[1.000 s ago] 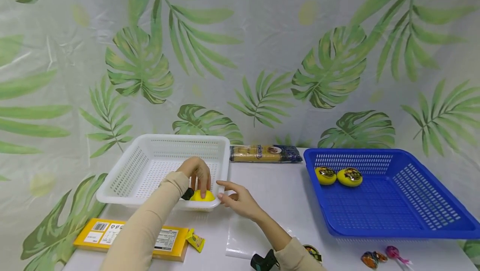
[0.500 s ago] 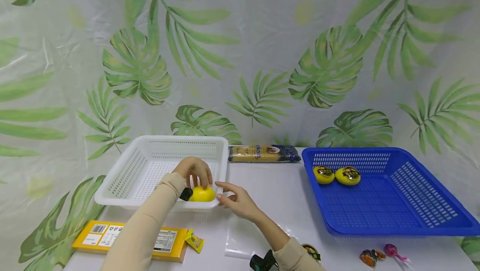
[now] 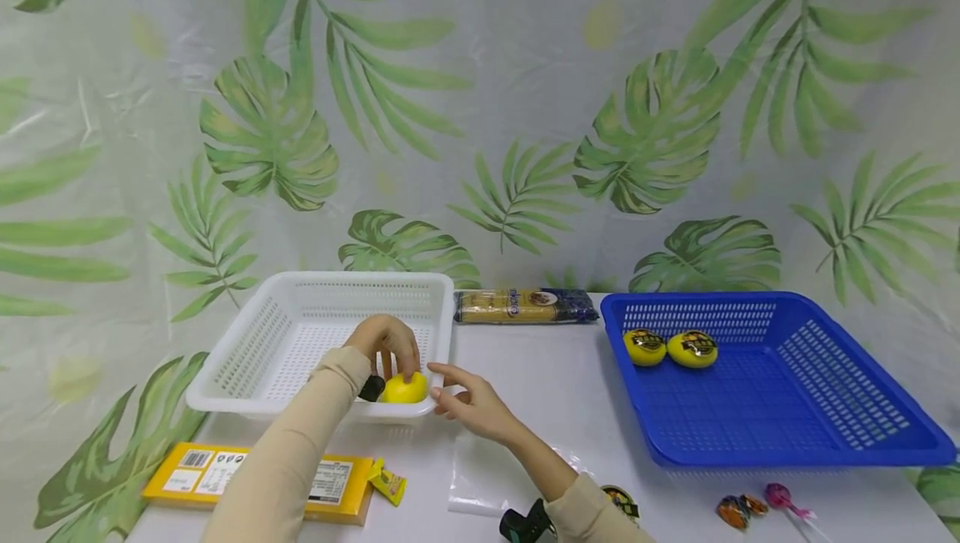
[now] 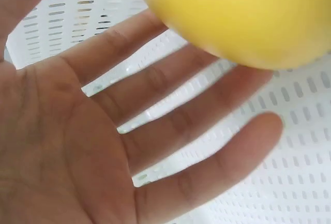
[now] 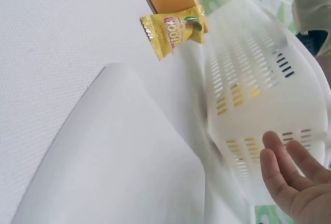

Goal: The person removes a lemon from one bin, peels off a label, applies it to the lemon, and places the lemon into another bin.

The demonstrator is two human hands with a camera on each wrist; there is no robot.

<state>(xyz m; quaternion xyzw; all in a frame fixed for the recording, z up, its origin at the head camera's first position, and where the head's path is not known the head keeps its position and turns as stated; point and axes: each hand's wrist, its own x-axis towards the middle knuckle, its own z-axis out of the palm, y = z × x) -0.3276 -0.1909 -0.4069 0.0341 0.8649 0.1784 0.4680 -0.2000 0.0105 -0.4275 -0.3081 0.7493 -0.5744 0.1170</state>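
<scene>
My left hand [image 3: 392, 344] reaches down into the front right corner of the white basket [image 3: 247, 393], fingers over a smooth yellow egg-shaped thing [image 3: 405, 389]. Up close in the left wrist view, this yellow thing [image 4: 248, 22] covers several fingertips, while the little finger stays apart from it. The thumb runs out of that view at the top. My right hand [image 3: 480, 408] is at the basket's right front corner, fingertips at the rim. The right wrist view has its fingers [image 5: 279, 172] extended beside the perforated wall.
Two yellow egg-shaped things [image 3: 692, 349] with dark labels lie in a blue basket [image 3: 750, 443]. Nearby are a pasta packet [image 3: 525, 307], a yellow-orange box [image 3: 330, 485], a wrapped candy [image 3: 387, 483], a clear plastic bag [image 3: 476, 480], a lollipop [image 3: 777, 495] and orange wrapped sweets [image 3: 735, 511].
More of the yellow egg-shaped thing's top shows under my left fingertips, and its outline has turned slightly. My right hand stays at the rim. The whole scene has shifted slightly left.
</scene>
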